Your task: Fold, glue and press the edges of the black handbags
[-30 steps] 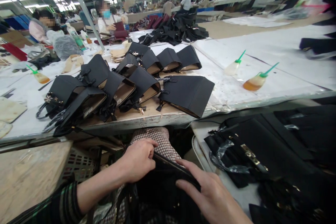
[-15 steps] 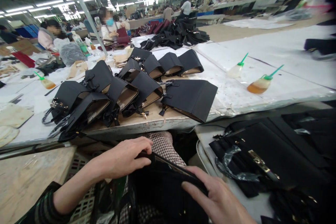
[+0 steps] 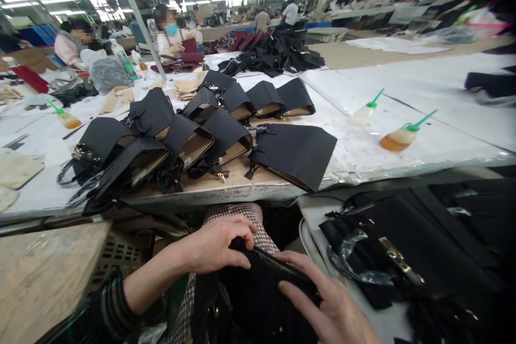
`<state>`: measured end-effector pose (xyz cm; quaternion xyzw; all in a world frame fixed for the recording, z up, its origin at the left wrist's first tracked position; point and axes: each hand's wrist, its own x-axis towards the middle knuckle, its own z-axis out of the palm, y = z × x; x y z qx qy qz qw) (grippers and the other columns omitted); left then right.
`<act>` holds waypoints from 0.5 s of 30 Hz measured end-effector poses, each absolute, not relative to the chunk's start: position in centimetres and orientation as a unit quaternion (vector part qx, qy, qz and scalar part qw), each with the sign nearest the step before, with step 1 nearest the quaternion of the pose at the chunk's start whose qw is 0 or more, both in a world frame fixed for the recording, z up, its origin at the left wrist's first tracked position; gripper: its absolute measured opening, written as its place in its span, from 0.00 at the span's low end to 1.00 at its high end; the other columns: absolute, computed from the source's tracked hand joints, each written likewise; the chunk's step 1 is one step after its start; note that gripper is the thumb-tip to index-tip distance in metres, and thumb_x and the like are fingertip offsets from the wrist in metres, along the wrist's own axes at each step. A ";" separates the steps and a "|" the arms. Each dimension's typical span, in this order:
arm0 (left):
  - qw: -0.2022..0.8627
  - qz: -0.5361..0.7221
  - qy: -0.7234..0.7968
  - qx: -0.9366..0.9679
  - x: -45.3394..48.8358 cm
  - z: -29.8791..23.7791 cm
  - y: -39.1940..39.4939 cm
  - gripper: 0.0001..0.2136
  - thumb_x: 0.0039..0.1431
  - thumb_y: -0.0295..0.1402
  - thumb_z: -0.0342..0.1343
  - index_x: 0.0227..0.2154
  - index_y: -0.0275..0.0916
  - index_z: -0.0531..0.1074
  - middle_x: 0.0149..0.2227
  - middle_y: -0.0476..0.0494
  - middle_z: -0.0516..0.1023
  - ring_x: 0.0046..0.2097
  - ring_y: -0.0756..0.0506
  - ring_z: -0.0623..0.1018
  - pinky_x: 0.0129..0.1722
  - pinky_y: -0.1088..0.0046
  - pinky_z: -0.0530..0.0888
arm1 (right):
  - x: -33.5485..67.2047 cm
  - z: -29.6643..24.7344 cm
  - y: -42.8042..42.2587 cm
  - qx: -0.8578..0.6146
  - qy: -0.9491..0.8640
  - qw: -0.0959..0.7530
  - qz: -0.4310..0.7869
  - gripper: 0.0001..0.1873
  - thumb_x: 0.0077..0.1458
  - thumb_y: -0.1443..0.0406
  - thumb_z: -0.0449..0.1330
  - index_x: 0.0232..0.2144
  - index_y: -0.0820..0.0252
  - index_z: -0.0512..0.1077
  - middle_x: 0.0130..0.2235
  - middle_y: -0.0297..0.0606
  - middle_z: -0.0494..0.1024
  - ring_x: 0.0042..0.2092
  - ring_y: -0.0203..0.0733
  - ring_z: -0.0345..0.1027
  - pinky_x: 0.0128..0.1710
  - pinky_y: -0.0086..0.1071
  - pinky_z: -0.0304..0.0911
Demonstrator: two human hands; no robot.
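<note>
A black handbag [image 3: 258, 295] rests on my lap, its top edge running between my two hands. My left hand [image 3: 220, 244] grips the far left part of that edge, thumb on the near side and fingers curled over. On the right side, my right hand [image 3: 318, 293] pinches the same edge between thumb and fingers. The bag's lower part is dark and partly out of the frame. Beyond my knees, several black handbags [image 3: 292, 153] lie on their sides on the white-covered workbench [image 3: 350, 156], their tan insides showing.
To my right, more black bags [image 3: 403, 242] with gold clasps lie on a low stand. Glue bottles [image 3: 399, 137] with green nozzles stand on the bench. A worn board [image 3: 52, 263] is at my left, beside a plastic crate [image 3: 116, 258]. Co-workers sit farther back.
My left hand has moved right along the bag's top edge, closer to my right hand. My right hand stays almost in place, and the view has shifted slightly.
</note>
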<state>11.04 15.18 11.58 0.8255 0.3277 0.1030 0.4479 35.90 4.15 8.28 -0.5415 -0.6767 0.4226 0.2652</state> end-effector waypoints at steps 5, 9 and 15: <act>0.468 0.087 0.359 0.803 11.1 10.9 14.9 0.06 0.51 0.30 0.68 0.27 0.40 0.74 0.48 0.53 0.77 0.48 0.47 0.76 0.48 0.75 0.67 | 36.0 7.7 4.4 -0.542 -0.677 0.273 0.418 0.16 0.64 0.59 0.57 0.54 0.45 0.66 0.49 0.29 0.79 0.47 0.41 0.76 0.44 0.25 0.72; 0.480 0.053 0.370 0.793 11.0 11.1 14.7 0.08 0.52 0.32 0.66 0.22 0.40 0.75 0.46 0.54 0.79 0.47 0.47 0.76 0.46 0.75 0.67 | 36.0 7.8 4.5 -0.540 -0.667 0.269 0.438 0.14 0.65 0.58 0.56 0.53 0.45 0.65 0.45 0.28 0.80 0.44 0.40 0.76 0.41 0.25 0.71; 0.478 0.018 0.418 0.772 11.3 11.6 15.0 0.13 0.56 0.32 0.58 0.17 0.38 0.70 0.44 0.53 0.81 0.45 0.46 0.77 0.43 0.74 0.66 | 35.1 8.4 5.0 -0.573 -0.625 0.267 0.458 0.13 0.65 0.52 0.55 0.43 0.50 0.71 0.34 0.28 0.79 0.33 0.38 0.73 0.32 0.25 0.68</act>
